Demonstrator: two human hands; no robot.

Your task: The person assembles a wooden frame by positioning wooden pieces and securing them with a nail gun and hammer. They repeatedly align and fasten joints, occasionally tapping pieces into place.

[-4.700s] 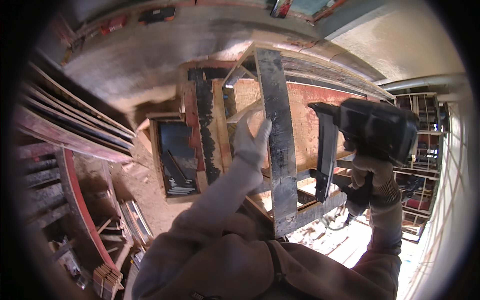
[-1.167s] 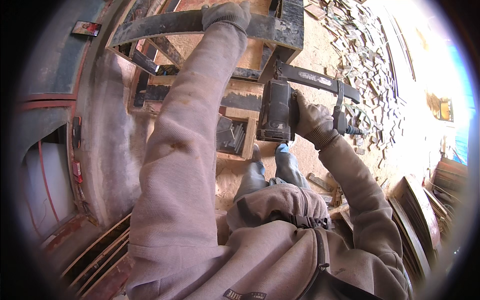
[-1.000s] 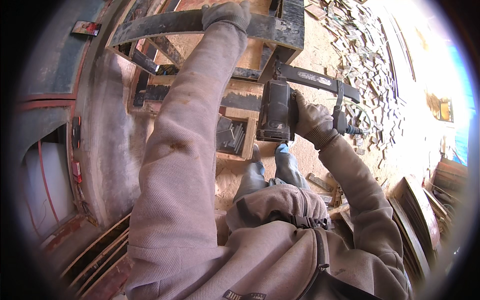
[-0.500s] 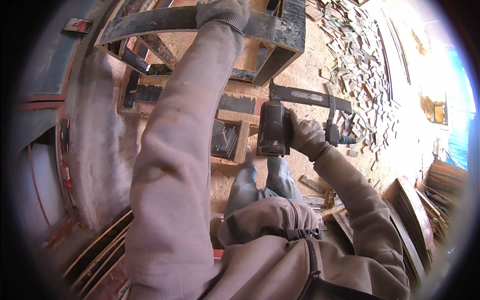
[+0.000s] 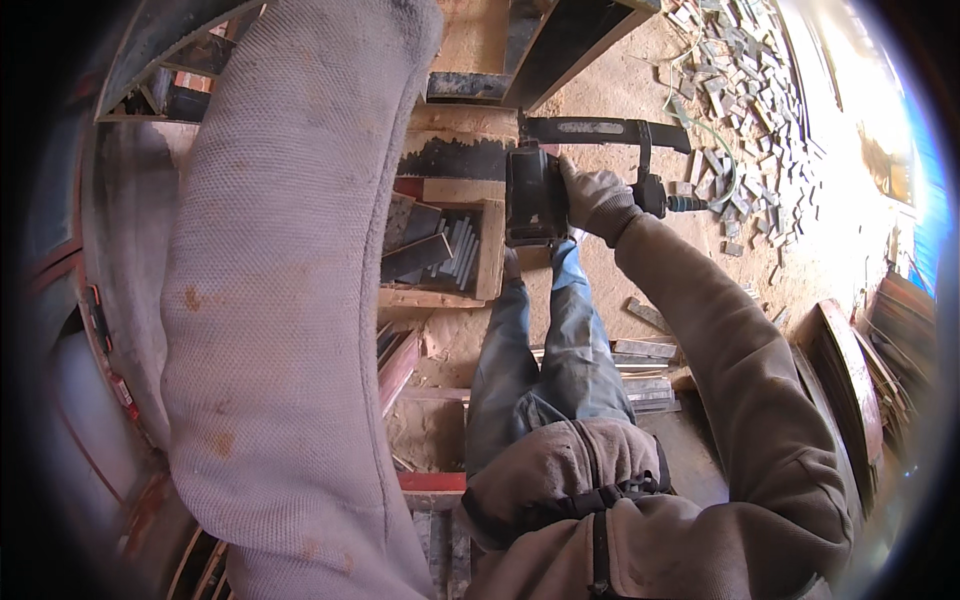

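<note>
My right hand (image 5: 597, 200), in a pale glove, is closed round the handle of a black air nail gun (image 5: 536, 197). The gun's long magazine (image 5: 580, 131) lies along its far side, and an air hose (image 5: 690, 203) joins its right end. My left arm (image 5: 280, 270) reaches up across the left of the view, and the hand itself lies beyond the top edge. Past the gun stands a wooden frame (image 5: 575, 55) with worn black paint, partly covered by my left sleeve.
Left of the gun, a wooden box (image 5: 491, 250) holds grey strips (image 5: 462, 250) and dark offcuts. Many small wood offcuts (image 5: 760, 110) litter the floor at far right. Stacked boards (image 5: 845, 385) lean at the right. Wood strips (image 5: 645, 375) lie beside my legs.
My left arm has risen closer to the camera, and its hand has passed out of view at the top. The wooden frame sits higher in view. My right hand still grips the nail gun.
</note>
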